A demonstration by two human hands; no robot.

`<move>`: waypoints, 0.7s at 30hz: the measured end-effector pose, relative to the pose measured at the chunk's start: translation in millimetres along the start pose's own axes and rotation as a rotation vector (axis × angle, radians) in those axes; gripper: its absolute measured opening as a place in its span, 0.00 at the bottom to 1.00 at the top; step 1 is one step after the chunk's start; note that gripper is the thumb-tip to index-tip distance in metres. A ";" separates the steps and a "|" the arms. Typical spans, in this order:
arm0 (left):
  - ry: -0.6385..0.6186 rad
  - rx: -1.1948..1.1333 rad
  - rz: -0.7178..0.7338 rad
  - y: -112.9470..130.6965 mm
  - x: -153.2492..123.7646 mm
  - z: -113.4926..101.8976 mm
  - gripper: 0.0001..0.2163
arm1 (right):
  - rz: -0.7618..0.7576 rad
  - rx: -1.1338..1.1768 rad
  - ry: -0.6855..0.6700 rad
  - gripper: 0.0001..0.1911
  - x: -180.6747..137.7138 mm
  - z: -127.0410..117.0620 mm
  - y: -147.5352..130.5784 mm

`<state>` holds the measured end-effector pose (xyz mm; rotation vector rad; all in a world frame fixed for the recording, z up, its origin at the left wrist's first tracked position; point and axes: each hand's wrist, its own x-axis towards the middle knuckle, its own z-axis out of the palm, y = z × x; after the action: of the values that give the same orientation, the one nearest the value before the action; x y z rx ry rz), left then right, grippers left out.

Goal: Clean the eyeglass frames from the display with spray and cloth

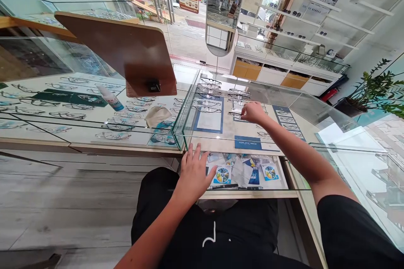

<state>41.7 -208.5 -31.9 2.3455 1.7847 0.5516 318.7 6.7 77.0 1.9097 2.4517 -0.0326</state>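
Note:
Inside the glass display case (186, 128), my right hand (253, 112) is closed with its fingertips on a dark pair of eyeglasses (234, 114); the hand hides much of the frame. Further pairs of eyeglasses (206, 105) stand in a column to its left, over a blue-bordered white card (209, 122). My left hand (195, 172) lies with fingers spread at the case's front edge, by the left side of an open drawer (249, 194). Round-patterned packets (222, 175), a crumpled white wrapper (242, 173) and dark pens (223, 186) fill the drawer.
Left of the case, a brown-backed tabletop mirror (120, 50) stands on the glass counter. A small bottle (110, 97) and a beige cloth (158, 116) lie near it. A dark blue card (248, 142) sits at the case's front. A potted plant (362, 88) stands far right.

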 end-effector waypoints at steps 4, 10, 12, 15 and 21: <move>-0.025 0.006 -0.009 1.7 -0.2 -3.0 0.25 | -0.037 0.064 -0.044 0.05 -32.1 -12.8 -2.7; -0.046 0.001 -0.013 3.0 0.0 -5.2 0.24 | -0.255 0.368 -0.380 0.03 -124.6 -22.9 -17.5; -0.063 0.006 -0.008 2.7 0.5 -5.9 0.24 | -0.278 0.412 -0.528 0.03 -152.3 -10.6 -23.8; -0.072 0.009 0.004 1.8 0.9 -7.1 0.24 | -0.217 0.386 -0.681 0.06 -174.3 22.8 -25.7; -0.064 0.004 0.001 0.4 -0.1 -5.6 0.25 | -0.182 0.347 -0.548 0.03 -151.0 92.9 5.8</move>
<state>39.9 -209.3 -26.7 2.3398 1.7589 0.4681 362.5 -141.6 -9.9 1.4868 2.3136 -0.9068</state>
